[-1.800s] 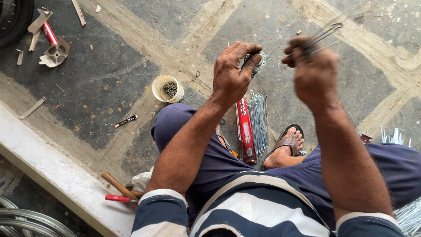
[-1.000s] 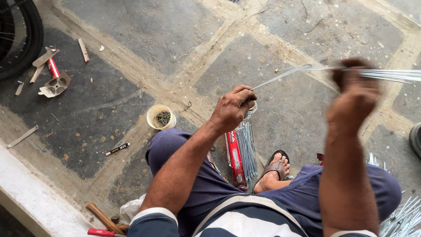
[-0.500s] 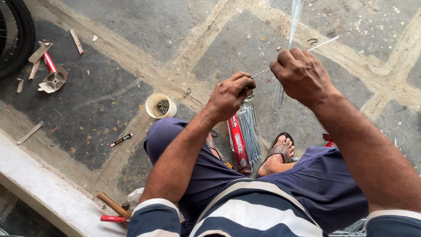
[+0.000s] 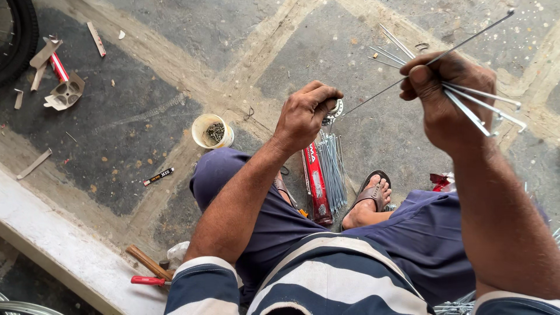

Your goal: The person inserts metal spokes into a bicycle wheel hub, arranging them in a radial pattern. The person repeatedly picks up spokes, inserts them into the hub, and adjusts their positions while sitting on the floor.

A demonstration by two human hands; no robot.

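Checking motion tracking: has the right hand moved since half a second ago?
Yes. The right hand, gripping a bunch of spokes, has swung right, away from the left hand, which stays above the red packet.

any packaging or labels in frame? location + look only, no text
Red box: long, narrow, white print, on the floor under the left hand, beside loose spokes.
Small label strip: black with light print, flat on the floor near the cup.
Red wrapper scrap: crumpled, by the right knee.
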